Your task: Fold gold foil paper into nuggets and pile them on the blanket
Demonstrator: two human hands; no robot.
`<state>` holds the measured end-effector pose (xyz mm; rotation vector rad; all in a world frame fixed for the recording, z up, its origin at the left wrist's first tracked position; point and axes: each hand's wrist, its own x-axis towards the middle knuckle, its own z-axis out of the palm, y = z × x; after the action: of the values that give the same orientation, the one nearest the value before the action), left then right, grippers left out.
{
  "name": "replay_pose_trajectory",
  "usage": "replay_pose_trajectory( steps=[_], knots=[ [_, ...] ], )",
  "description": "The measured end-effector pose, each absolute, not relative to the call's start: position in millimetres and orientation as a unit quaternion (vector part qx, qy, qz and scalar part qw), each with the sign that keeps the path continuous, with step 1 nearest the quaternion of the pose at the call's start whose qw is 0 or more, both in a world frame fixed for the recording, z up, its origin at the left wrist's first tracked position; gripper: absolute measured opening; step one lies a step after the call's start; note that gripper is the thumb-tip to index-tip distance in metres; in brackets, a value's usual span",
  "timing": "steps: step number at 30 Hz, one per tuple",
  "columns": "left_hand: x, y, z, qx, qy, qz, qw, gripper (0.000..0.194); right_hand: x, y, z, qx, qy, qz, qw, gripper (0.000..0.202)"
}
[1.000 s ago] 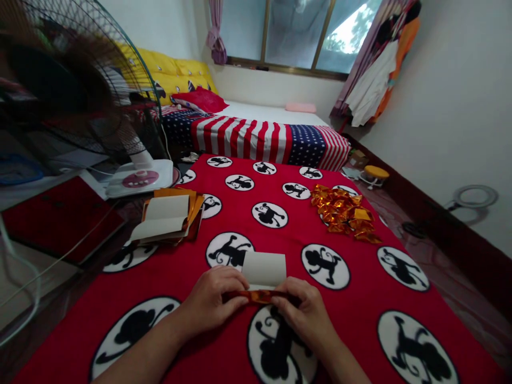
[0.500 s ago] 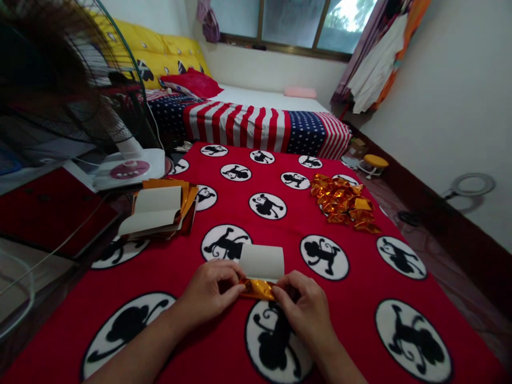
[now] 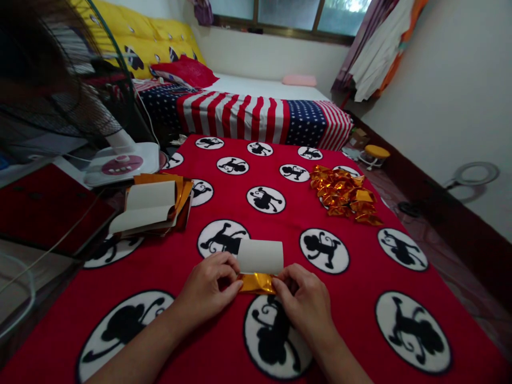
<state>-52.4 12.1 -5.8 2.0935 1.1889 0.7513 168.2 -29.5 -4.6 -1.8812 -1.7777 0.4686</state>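
Note:
A sheet of gold foil paper (image 3: 258, 283) lies in front of me, its near edge folded over into a shiny gold strip and its pale grey back facing up beyond. My left hand (image 3: 212, 282) pinches the left end of the folded strip between thumb and fingers. At the right end, my right hand (image 3: 302, 293) pinches the same strip. Both hands rest low against the red blanket (image 3: 356, 341) with its black monkey figures in white ovals. The fingertips partly hide the strip's ends.
A heap of folded gold foil pieces (image 3: 344, 193) sits at the right. On the left lies a stack of foil paper sheets (image 3: 150, 205), close to a standing fan's white base (image 3: 124, 162). Behind is a bed with a striped, starred cover (image 3: 240, 114); a yellow stool (image 3: 376, 152) stands beyond the right edge.
The folded gold strip looks flatter and shows more of its shiny face. Both hands keep their pinch at its ends. The whole view has shifted slightly.

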Motion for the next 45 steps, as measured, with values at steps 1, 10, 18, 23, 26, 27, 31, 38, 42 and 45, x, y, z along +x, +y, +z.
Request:
replay_pose_trajectory(
  steps=[1, 10, 18, 23, 26, 27, 31, 38, 42, 45],
  knots=[
    [-52.3, 12.2, -5.2, 0.792, 0.446, 0.285, 0.303, 0.019, 168.2, -29.5, -4.4, -0.690, -0.656, 0.171, 0.254, 0.013],
    [-48.5, 10.2, -2.6, 0.789, 0.453, 0.293, 0.295, 0.020, 166.5, -29.4, -2.1, -0.706, -0.651, 0.164, 0.226, 0.012],
    [-51.2, 9.4, -8.6, 0.774, 0.484, 0.301, 0.275, 0.017, 169.3, -28.6, -4.3, -0.717, -0.636, 0.167, 0.232, 0.014],
    [-51.9, 10.0, -9.0, 0.770, 0.497, 0.290, 0.274, 0.016, 170.0, -29.4, -2.1, -0.715, -0.637, 0.170, 0.234, 0.011],
    [-51.8, 10.1, -8.1, 0.769, 0.500, 0.285, 0.279, 0.017, 169.8, -30.2, -1.0, -0.715, -0.638, 0.169, 0.230, 0.012],
    [-51.8, 10.1, -7.8, 0.769, 0.500, 0.285, 0.280, 0.017, 169.6, -30.3, -0.9, -0.714, -0.639, 0.167, 0.230, 0.011],
    [-51.6, 9.7, -6.2, 0.767, 0.498, 0.292, 0.280, 0.017, 168.8, -29.6, -0.9, -0.722, -0.637, 0.157, 0.218, 0.012],
    [-51.8, 8.3, -5.5, 0.769, 0.499, 0.290, 0.276, 0.018, 168.6, -28.8, -1.3, -0.727, -0.634, 0.160, 0.208, 0.013],
    [-51.8, 8.9, -8.5, 0.770, 0.495, 0.300, 0.269, 0.018, 168.3, -29.3, -0.7, -0.729, -0.635, 0.157, 0.203, 0.014],
    [-50.7, 9.8, -9.9, 0.769, 0.494, 0.307, 0.265, 0.018, 167.5, -29.4, 1.4, -0.732, -0.633, 0.162, 0.194, 0.014]
  ],
)
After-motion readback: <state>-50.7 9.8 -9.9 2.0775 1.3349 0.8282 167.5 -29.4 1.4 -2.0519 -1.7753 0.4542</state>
